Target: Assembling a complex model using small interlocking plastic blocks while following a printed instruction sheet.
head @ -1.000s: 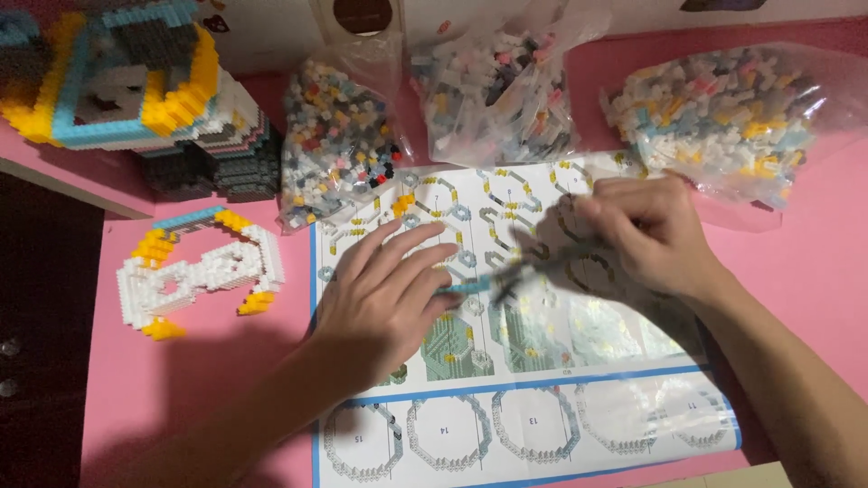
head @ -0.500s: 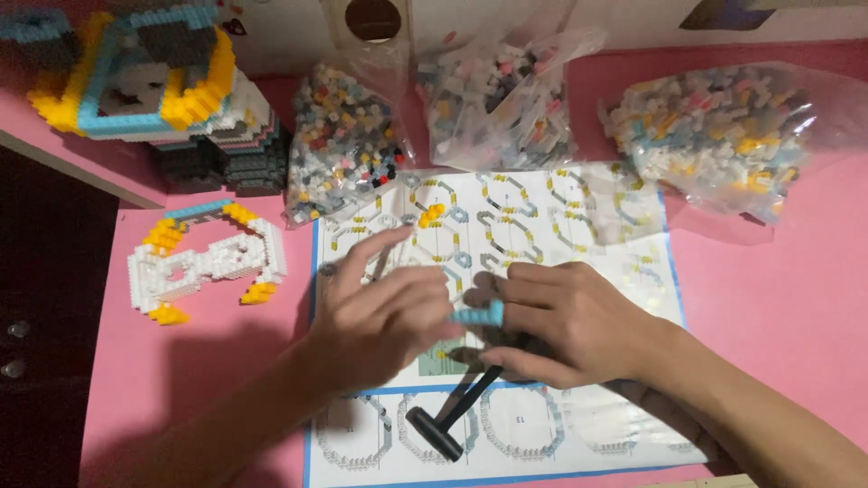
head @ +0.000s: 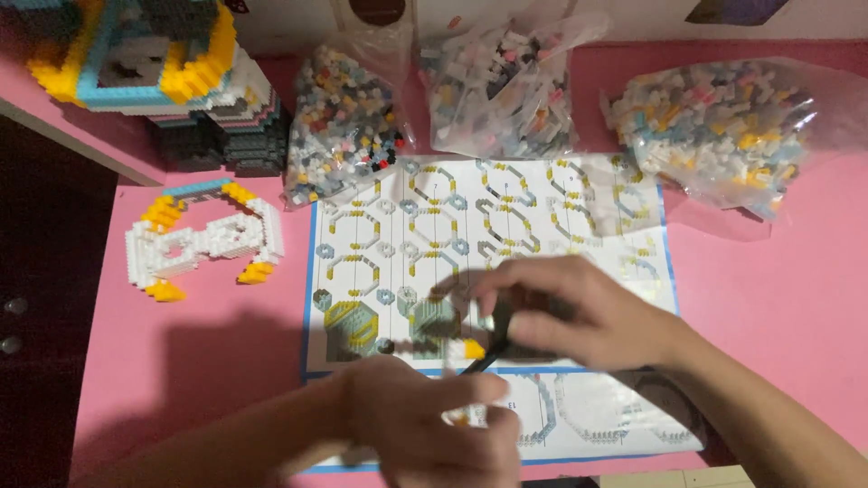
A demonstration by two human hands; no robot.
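My right hand (head: pixel 588 316) rests over the lower middle of a printed instruction sheet (head: pixel 506 217) and grips a dark tool (head: pixel 488 352) that points down and to the left. My left hand (head: pixel 434 429) is blurred, just below the tool's tip at the sheet's bottom edge. Its fingers are curled around a small pale and yellow piece (head: pixel 455 411). The two hands are nearly touching. What lies under my right palm is hidden.
Three clear bags of small bricks (head: pixel 348 126) (head: pixel 506 86) (head: pixel 723 126) lie along the back of the pink table (head: pixel 778 298). A white and yellow partial build (head: pixel 199 239) sits at the left. A large finished block model (head: pixel 154 63) stands at the top left on a raised ledge.
The camera has moved closer. My left hand slid down off the sheet's middle toward its bottom edge. My right hand shifted right and took up the dark tool that lay on the sheet.
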